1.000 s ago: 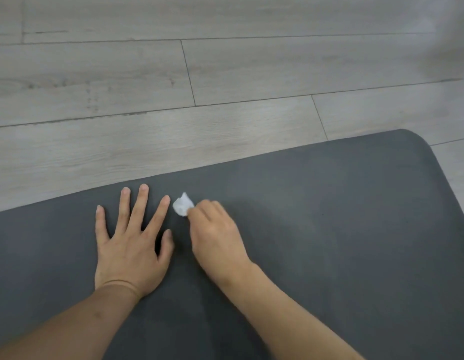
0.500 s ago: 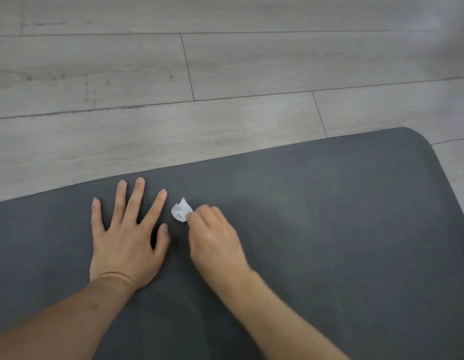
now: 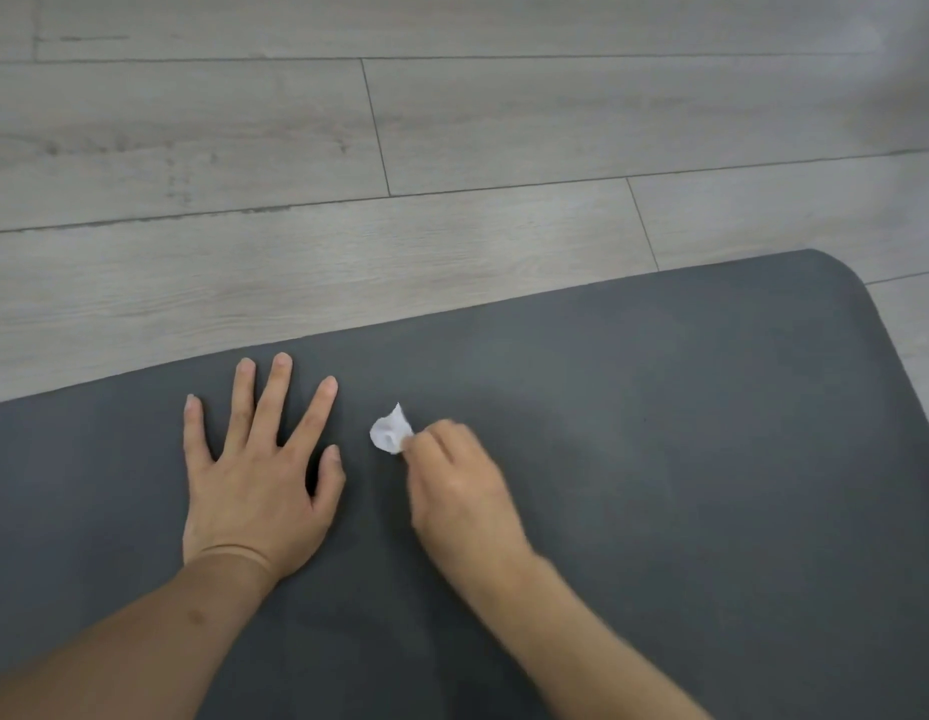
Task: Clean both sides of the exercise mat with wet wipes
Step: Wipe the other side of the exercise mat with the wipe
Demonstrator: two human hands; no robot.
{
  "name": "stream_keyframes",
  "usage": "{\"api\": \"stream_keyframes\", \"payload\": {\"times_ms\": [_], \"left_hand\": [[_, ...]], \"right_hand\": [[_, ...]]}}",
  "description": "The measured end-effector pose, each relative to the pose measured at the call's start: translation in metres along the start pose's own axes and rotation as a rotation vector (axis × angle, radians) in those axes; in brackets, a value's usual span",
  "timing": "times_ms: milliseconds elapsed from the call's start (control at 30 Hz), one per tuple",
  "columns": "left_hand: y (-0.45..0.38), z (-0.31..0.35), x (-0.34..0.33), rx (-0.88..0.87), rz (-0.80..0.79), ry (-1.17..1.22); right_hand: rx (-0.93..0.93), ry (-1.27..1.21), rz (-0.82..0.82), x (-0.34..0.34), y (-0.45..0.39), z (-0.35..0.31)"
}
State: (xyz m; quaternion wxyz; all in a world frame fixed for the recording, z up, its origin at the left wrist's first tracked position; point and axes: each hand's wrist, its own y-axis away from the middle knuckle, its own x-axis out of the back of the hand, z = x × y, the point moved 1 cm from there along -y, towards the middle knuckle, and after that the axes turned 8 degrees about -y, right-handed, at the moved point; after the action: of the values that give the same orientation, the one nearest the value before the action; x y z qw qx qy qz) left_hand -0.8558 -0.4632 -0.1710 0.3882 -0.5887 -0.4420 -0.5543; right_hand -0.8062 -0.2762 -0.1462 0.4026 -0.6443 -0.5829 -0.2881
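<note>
I start at my right hand (image 3: 459, 491): its fingers are curled in and pinch a small crumpled white wipe (image 3: 391, 432) at the fingertips. The wipe sticks out past the knuckles toward the far edge of the mat and sits low against the surface, though the hand is a little blurred and I cannot tell how firmly the wipe presses down. The back of the hand faces up, with the forearm running back toward the lower right of the view.

Just beside it, my left hand (image 3: 259, 470) lies flat on the mat, palm down. Its fingers are straight and spread apart, pointing toward the far edge, and the thumb angles toward the right hand. A narrow strip of mat separates the thumb from the wipe; the two hands do not touch. The left forearm runs back toward the lower left corner.

Both hands rest on the dark grey mat (image 3: 685, 459), which is laid flat and fills the lower half of the view. Its far edge runs diagonally from the left side up to a rounded corner at the upper right. The surface near the wipe looks slightly lighter in patches.

Beyond the mat is a pale grey wood-plank floor (image 3: 296, 148), its seams crossing the upper part of the view.
</note>
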Motion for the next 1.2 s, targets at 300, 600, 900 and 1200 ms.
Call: {"api": "stream_keyframes", "payload": {"times_ms": [300, 600, 900, 1200], "left_hand": [[0.000, -0.001, 0.000, 0.003, -0.014, 0.002], [0.001, 0.000, -0.001, 0.001, 0.005, 0.001], [0.001, 0.000, -0.002, 0.014, 0.003, 0.024], [-0.001, 0.000, -0.001, 0.025, -0.008, 0.018]], "right_hand": [[-0.535, 0.220, 0.401, 0.065, -0.013, 0.096], [-0.229, 0.247, 0.142, 0.064, -0.009, 0.103], [-0.105, 0.054, 0.038, -0.007, 0.033, -0.025], [-0.608, 0.237, 0.360, 0.096, 0.011, 0.129]]}}
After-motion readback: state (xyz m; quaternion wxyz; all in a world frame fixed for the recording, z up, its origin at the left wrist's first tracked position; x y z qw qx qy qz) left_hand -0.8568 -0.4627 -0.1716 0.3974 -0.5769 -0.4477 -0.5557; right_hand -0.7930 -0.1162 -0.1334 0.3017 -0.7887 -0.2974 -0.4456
